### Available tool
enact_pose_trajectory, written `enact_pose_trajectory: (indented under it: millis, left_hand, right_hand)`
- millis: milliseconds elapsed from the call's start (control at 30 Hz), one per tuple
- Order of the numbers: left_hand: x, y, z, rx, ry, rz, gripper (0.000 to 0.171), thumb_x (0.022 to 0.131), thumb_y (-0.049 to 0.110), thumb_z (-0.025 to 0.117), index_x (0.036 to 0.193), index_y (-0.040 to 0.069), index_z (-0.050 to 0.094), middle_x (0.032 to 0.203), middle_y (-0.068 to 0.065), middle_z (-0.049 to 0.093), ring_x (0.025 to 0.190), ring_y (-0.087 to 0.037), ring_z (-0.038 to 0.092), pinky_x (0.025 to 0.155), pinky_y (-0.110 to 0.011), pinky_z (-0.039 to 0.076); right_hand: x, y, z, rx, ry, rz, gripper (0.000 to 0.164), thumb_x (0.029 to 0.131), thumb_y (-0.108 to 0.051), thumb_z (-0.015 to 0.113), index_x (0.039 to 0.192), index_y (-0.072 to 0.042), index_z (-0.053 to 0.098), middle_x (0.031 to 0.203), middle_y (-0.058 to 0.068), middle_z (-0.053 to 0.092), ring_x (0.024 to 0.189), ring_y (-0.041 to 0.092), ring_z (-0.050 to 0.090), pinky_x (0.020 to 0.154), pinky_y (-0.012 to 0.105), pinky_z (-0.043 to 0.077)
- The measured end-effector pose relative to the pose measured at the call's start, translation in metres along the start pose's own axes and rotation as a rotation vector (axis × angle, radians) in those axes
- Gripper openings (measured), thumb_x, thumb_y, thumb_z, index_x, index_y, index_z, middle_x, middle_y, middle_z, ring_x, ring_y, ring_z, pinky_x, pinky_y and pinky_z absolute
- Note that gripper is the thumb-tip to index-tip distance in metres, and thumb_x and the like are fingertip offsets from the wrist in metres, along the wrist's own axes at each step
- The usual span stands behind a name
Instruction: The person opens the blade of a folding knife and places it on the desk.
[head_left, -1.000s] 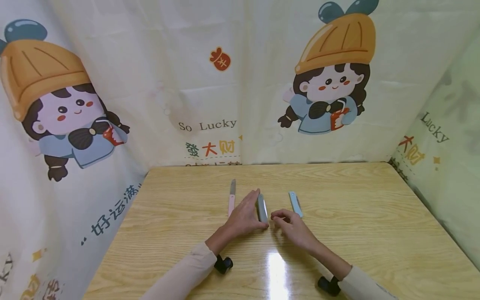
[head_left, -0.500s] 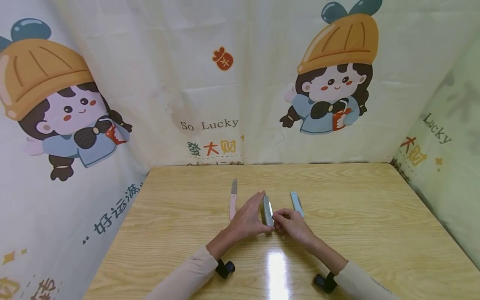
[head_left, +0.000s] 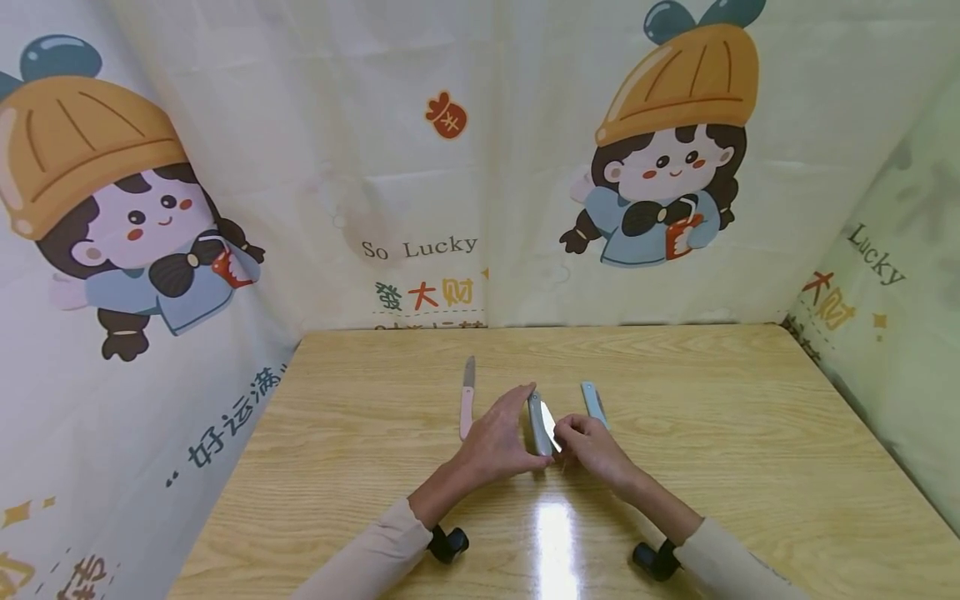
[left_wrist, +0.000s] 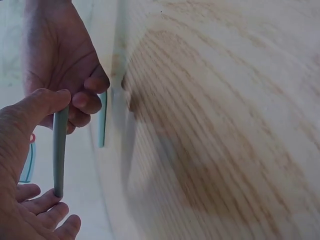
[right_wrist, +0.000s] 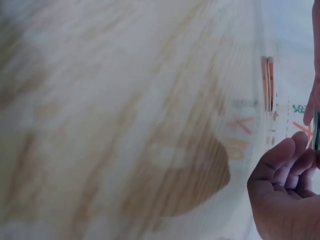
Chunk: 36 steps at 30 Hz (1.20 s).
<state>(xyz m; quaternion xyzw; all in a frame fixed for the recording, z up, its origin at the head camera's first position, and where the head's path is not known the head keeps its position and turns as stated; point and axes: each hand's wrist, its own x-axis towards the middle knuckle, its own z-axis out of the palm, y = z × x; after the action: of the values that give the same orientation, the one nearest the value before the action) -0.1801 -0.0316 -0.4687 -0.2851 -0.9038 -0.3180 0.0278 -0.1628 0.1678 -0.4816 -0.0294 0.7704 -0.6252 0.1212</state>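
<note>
the grey knife was over the desk, in from the far edge, its blade partly out. the left hand held the handle by its two ends. the right hand pinched the blade. a pink knife lay to the left, a blue knife right.
</note>
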Motion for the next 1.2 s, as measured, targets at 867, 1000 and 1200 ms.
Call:
enact_pose_trajectory:
  millis: [867, 1000, 1200]
  left_hand:
    - [-0.005, -0.012, 0.002, -0.867, -0.128, -0.285, 0.080, 0.096, 0.008, 0.073, 0.159, -0.002, 0.025, 0.102, -0.012, 0.071, 0.074, -0.022, 0.071, 0.067, -0.042, 0.060]
    - [-0.003, -0.012, 0.002, -0.887, -0.103, -0.310, 0.077, 0.096, 0.006, 0.072, 0.158, -0.001, 0.027, 0.090, -0.007, 0.071, 0.066, -0.021, 0.069, 0.064, -0.045, 0.060]
    - [-0.003, -0.012, -0.001, -0.895, -0.089, -0.318, 0.076, 0.096, 0.006, 0.072, 0.158, -0.001, 0.028, 0.092, -0.008, 0.071, 0.068, -0.020, 0.070, 0.066, -0.045, 0.060]
  right_hand:
    - [-0.005, -0.002, 0.000, 0.019, 0.054, 0.042, 0.021, 0.104, -0.014, 0.052, 0.099, 0.005, 0.060, 0.077, 0.008, 0.062, 0.072, 0.017, 0.056, 0.064, 0.027, 0.049]
    - [-0.004, -0.002, -0.001, 0.048, 0.033, 0.030, 0.024, 0.107, -0.014, 0.050, 0.104, 0.008, 0.059, 0.081, 0.008, 0.061, 0.074, 0.016, 0.058, 0.065, 0.026, 0.050]
    - [-0.007, 0.001, -0.003, 0.121, -0.010, 0.003, 0.039, 0.110, -0.026, 0.048, 0.114, 0.011, 0.057, 0.090, 0.011, 0.063, 0.079, 0.017, 0.064, 0.073, 0.030, 0.056]
